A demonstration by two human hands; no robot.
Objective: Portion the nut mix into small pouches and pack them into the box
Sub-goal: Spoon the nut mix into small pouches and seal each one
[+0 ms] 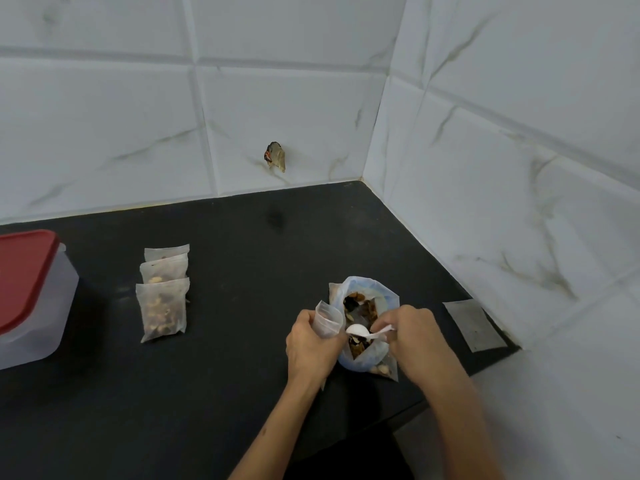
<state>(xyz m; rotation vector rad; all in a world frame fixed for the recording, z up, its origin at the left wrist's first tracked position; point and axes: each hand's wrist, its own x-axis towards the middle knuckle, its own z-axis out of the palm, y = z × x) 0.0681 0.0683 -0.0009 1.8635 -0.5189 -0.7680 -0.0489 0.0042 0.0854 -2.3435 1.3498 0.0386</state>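
The left hand (311, 344) grips an open small pouch (327, 320). The right hand (412, 337) pinches a white spoon (362, 331) over the nut mix bag (367, 320).

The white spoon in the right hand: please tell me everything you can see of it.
The white spoon looks like thin plastic, with a rounded bowl and a short flat handle. It lies nearly level above the open bag of nut mix, bowl toward the small pouch in the left hand. The right hand pinches its handle. Its contents cannot be seen.

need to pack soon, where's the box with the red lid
In the head view, the box sits at the counter's far left edge, left of the filled pouches.
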